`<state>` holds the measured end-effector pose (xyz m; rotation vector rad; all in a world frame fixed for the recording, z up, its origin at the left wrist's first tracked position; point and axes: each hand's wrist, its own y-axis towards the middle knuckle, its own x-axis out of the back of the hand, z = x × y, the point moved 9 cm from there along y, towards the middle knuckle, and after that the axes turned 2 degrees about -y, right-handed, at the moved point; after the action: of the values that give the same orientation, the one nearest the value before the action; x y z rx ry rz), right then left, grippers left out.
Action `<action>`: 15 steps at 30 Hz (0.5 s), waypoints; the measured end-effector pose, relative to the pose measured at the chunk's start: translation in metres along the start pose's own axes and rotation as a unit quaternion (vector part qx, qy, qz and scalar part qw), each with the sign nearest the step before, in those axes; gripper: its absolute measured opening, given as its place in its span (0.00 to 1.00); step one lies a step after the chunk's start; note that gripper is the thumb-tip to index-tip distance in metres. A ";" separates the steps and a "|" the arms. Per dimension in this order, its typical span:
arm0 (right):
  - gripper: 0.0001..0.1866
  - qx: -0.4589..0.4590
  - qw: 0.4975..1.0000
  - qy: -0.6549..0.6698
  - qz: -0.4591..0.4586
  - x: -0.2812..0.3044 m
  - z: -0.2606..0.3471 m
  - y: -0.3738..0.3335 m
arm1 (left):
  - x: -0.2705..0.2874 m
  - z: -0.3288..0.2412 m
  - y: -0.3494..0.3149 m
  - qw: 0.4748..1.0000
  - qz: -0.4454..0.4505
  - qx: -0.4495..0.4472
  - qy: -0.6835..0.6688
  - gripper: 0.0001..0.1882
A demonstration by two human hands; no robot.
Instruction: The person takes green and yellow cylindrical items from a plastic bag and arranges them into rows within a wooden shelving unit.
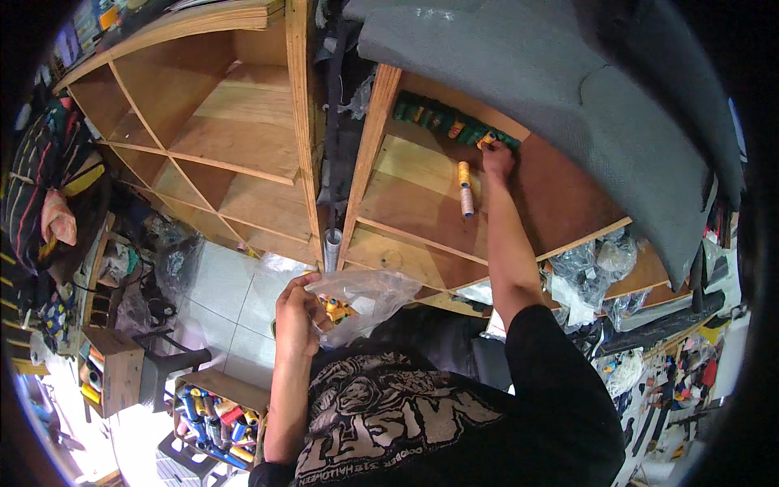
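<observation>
My left hand grips the rim of a clear plastic bag with orange thread spools inside, held in front of my chest. My right hand reaches into a wooden shelf compartment and holds an orange spool at the end of a row of green and orange spools along the back wall. Two more spools, orange and pale, lie on the shelf board just left of my right forearm.
A second wooden shelf unit with bare compartments stands at left. Grey fabric drapes over the top right. A crate of several coloured spools sits on a stool at lower left. Plastic bags fill a lower right compartment.
</observation>
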<state>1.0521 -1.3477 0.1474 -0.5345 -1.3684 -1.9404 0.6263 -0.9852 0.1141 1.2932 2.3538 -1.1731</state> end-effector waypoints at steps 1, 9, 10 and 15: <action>0.17 -0.015 1.000 -0.001 0.012 -0.003 -0.001 0.000 | 0.001 -0.001 -0.001 1.000 -0.002 -0.005 0.005 0.15; 0.16 0.026 0.999 -0.018 -0.043 0.004 -0.026 0.011 | -0.003 0.001 0.004 0.998 -0.001 -0.037 0.055 0.16; 0.17 0.030 0.998 -0.017 -0.047 0.009 -0.028 0.010 | -0.004 0.002 0.004 0.998 0.003 -0.029 0.047 0.15; 0.26 -0.105 0.945 0.115 0.287 0.024 0.025 -0.034 | 0.004 0.000 0.003 0.999 -0.008 -0.017 0.027 0.16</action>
<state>1.0096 -1.3253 0.1508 -0.6924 -0.7504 -1.6042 0.6264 -0.9821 0.1100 1.3147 2.4153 -1.1099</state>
